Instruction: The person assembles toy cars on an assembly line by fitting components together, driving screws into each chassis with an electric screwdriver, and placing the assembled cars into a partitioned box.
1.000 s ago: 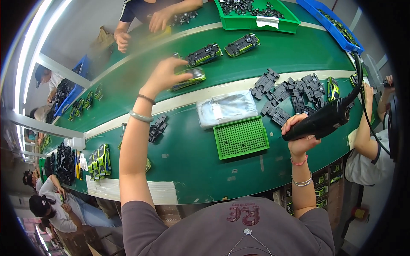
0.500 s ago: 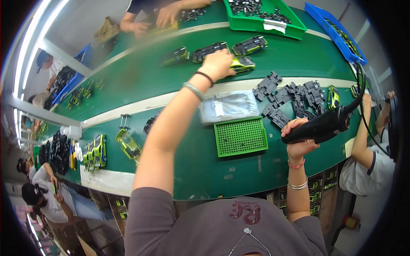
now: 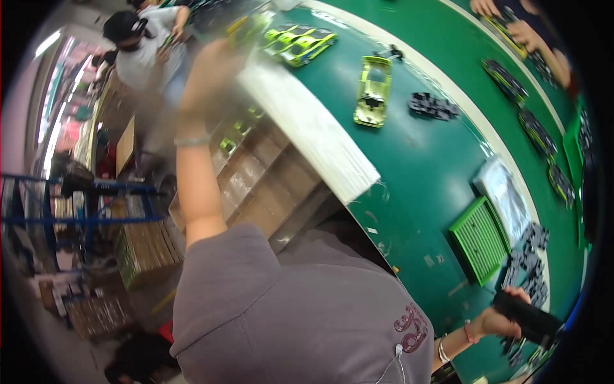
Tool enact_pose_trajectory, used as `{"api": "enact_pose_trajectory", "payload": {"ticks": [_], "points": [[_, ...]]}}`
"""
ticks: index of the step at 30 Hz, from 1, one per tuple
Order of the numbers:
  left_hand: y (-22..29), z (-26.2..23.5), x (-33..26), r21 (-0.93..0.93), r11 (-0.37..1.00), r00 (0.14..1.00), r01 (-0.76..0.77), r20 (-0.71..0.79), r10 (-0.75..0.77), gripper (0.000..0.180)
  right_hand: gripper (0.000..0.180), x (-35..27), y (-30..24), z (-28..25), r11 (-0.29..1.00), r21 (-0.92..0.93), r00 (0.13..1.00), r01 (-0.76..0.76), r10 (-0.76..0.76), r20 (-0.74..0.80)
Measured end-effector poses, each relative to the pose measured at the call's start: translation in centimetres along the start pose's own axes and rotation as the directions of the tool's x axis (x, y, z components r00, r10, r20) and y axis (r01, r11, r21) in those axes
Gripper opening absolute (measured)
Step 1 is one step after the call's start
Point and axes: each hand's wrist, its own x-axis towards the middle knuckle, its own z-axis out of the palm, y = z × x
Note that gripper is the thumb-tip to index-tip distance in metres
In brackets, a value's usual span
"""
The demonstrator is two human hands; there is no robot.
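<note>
My left hand (image 3: 214, 67), smeared by motion, reaches out at the upper left beyond the white strip on the table edge. At its fingertips is a blurred yellow-green shape (image 3: 251, 29); whether I hold it cannot be made out. Right beside it stand several yellow-green toy car bodies (image 3: 297, 43) in a row. At the lower right my right hand (image 3: 501, 321) is closed around a black electric screwdriver (image 3: 532, 319). Dark grey toy car chassis (image 3: 527, 265) lie piled beyond that hand, by a green perforated tray (image 3: 481, 240).
A single yellow-green car shell (image 3: 373, 93) and dark parts (image 3: 433, 106) lie mid-table. A clear plastic bag (image 3: 505, 195) borders the tray. Dark toy cars (image 3: 537, 133) line the far green strip. Under the table edge are brown shelves (image 3: 256, 185). A person (image 3: 150, 48) sits at upper left.
The view has swung left. My left hand has gone from the cars on the far strip to the table's left end. My right hand still grips the screwdriver.
</note>
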Motion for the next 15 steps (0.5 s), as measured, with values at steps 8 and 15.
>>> {"api": "enact_pose_trajectory", "payload": {"ticks": [8,15], "points": [[-11.0,12.5,-23.9,-0.281,-0.103,0.034,0.954,0.444,-0.895,0.039,0.095,1.5,1.9,-0.6,0.996,0.092,1.000,-0.022,0.023,-0.004],[-13.5,18.3,-29.3,-0.220,-0.319,-0.207,0.922,0.416,-0.885,0.052,0.095,1.6,1.0,-0.6,0.998,0.039,0.998,0.039,-0.037,-0.042]]}}
